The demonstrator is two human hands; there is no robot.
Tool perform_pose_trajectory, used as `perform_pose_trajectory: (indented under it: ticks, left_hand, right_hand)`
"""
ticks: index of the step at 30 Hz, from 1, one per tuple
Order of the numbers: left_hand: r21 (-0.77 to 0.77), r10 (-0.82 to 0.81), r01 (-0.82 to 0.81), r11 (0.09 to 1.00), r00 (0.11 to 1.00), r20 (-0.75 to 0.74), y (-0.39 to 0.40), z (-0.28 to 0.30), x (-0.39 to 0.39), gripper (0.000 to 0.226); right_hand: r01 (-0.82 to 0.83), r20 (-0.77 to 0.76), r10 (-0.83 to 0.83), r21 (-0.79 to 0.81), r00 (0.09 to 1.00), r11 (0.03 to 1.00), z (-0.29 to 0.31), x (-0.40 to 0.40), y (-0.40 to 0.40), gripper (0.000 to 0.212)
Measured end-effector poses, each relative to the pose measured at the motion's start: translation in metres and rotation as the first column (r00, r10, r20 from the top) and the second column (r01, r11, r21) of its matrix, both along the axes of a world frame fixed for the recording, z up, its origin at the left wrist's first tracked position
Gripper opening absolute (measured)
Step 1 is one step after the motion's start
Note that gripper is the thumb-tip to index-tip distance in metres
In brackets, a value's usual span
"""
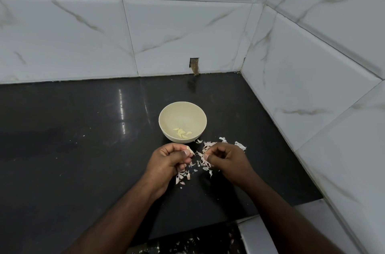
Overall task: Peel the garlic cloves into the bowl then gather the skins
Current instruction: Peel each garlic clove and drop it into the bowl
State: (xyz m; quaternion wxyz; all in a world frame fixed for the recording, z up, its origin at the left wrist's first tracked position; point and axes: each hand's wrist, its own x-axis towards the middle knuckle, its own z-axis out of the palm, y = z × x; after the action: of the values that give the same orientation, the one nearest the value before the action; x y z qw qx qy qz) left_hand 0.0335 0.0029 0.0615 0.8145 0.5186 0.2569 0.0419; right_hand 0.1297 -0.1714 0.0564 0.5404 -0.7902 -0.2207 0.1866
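My left hand pinches a garlic clove; my right hand pinches a skin strip just beside it. Bowl near, holding peeled cloves. I advise pulling the strip away steadily, keeping the clove firm.

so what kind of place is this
Most likely a home kitchen corner: a polished dark stone counter meets marble-look wall tiles, and a cream bowl of peeled garlic cloves sits among scattered skins.

garlic clove mostly hidden in left hand; forearms cut off by bottom edge
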Motion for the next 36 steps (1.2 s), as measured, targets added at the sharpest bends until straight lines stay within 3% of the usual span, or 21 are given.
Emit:
perform_pose_trajectory:
  ticks: [6,10,13,19,23,26,31,36]
  left_hand:
    - [-0.035,-0.001,0.001,0.999,1.000,0.000,0.001,0.000,-0.001,0.006]
    - [-0.053,-0.019,0.020,0.998,1.000,0.004,0.001,0.000,-0.001,0.009]
    - [-0.053,-0.023,0.023,0.998,1.000,0.011,0.000,0.001,-0.001,0.010]
    - [-0.058,-0.052,0.054,0.997,0.998,0.021,-0.001,-0.001,-0.002,0.007]
    - [-0.058,-0.061,0.062,0.996,0.998,0.032,0.000,-0.002,-0.002,0.012]
    - [-0.046,-0.061,0.063,0.997,0.997,0.039,0.001,-0.003,-0.003,0.020]
    - [-0.008,-0.069,0.069,0.998,0.996,0.054,0.000,-0.005,-0.003,0.013]
    - [0.011,-0.075,0.074,0.997,0.995,0.062,0.000,-0.006,-0.004,0.012]
  right_hand:
    - [0.136,0.085,-0.129,-0.087,0.988,0.987,0.002,0.009,-0.010,0.012]
    - [0.196,0.204,-0.152,-0.216,0.967,0.957,0.002,0.014,-0.012,0.011]
    - [0.169,0.255,-0.116,-0.200,0.960,0.965,0.008,0.008,-0.005,0.015]
    - [0.002,0.190,0.023,-0.134,0.982,0.991,0.011,-0.015,0.019,0.014]
    - [-0.013,0.110,0.018,-0.048,0.994,0.999,0.012,-0.018,0.025,0.011]
    - [-0.017,0.116,0.024,-0.061,0.993,0.998,0.011,-0.018,0.026,0.010]
    - [-0.048,0.115,0.060,-0.105,0.992,0.993,0.011,-0.019,0.028,0.016]
    - [-0.051,-0.052,0.049,-0.030,0.997,0.998,0.013,-0.017,0.028,0.014]
